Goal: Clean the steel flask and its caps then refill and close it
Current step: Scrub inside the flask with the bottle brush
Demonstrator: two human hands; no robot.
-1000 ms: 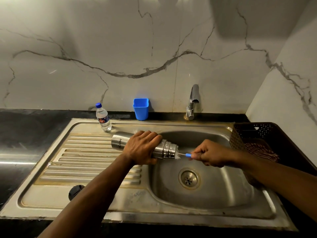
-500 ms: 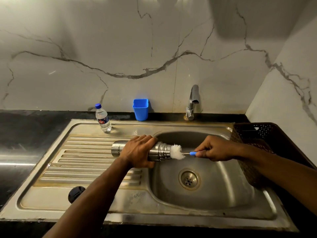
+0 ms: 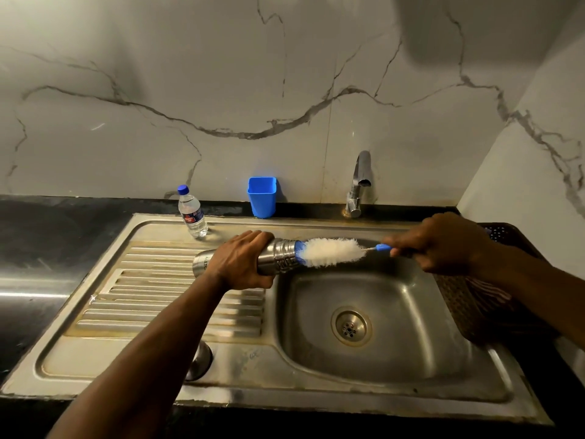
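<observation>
My left hand grips the steel flask around its middle and holds it sideways over the sink's left edge, mouth pointing right. My right hand grips the blue handle of a bottle brush. The brush's white bristle head is nearly all outside the flask, its tip at the mouth. A dark round cap lies on the sink's front rim, partly hidden by my left forearm.
The steel sink has a drain basin and a ribbed drainboard on the left. A small water bottle, a blue cup and the tap stand along the back. A dark basket sits at right.
My right hand has pulled the brush out to the right, so the white bristles, hidden inside the flask a second ago, now show almost fully. The flask has risen slightly.
</observation>
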